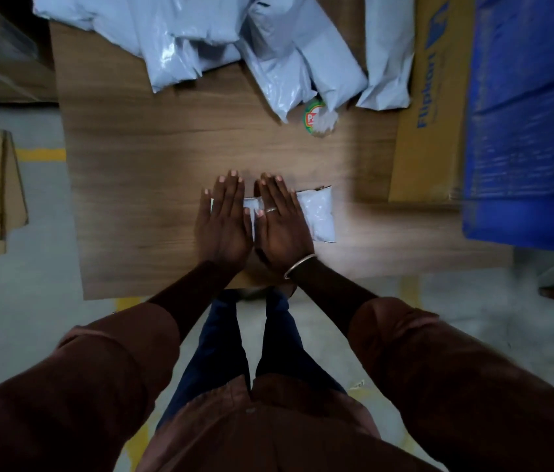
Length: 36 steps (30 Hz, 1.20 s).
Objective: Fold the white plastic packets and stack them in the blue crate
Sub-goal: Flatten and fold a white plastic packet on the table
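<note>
hands [251, 223] flat on white packet [316, 216], wooden table [139, 199]

Rust-brown long-sleeved shirt, both sleeves [122, 362] pushed up to mid-forearm in bunched folds. Shirt front has a button placket [251, 408]. Dark navy trousers [245, 338] below. Right hand [282, 226]: thin metal ring [271, 209] on one finger, plain metal bangle [299, 265] at wrist. Left hand [222, 223] bare of jewellery.
</note>
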### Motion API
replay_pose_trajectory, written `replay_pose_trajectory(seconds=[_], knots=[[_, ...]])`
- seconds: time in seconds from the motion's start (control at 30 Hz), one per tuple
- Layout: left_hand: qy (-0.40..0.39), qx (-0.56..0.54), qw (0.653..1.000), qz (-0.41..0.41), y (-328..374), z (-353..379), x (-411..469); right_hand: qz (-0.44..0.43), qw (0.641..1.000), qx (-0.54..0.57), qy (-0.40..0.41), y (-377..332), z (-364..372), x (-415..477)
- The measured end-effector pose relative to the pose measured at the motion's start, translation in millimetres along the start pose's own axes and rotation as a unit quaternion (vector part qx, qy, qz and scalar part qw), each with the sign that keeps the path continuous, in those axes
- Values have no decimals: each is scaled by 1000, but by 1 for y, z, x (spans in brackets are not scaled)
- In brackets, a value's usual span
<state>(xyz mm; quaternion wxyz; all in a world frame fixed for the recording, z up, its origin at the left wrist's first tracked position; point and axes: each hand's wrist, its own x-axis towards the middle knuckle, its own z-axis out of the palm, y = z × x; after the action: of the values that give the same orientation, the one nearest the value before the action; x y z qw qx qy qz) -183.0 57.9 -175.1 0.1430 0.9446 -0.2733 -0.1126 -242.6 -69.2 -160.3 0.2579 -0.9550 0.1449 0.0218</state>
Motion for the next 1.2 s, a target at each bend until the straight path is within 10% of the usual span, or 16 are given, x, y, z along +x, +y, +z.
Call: replay_pose_trajectory(seconds=[1.2], knots=[[13,-14,1000,12,43,28,10,60,997,-40,10,60,-6,-13]])
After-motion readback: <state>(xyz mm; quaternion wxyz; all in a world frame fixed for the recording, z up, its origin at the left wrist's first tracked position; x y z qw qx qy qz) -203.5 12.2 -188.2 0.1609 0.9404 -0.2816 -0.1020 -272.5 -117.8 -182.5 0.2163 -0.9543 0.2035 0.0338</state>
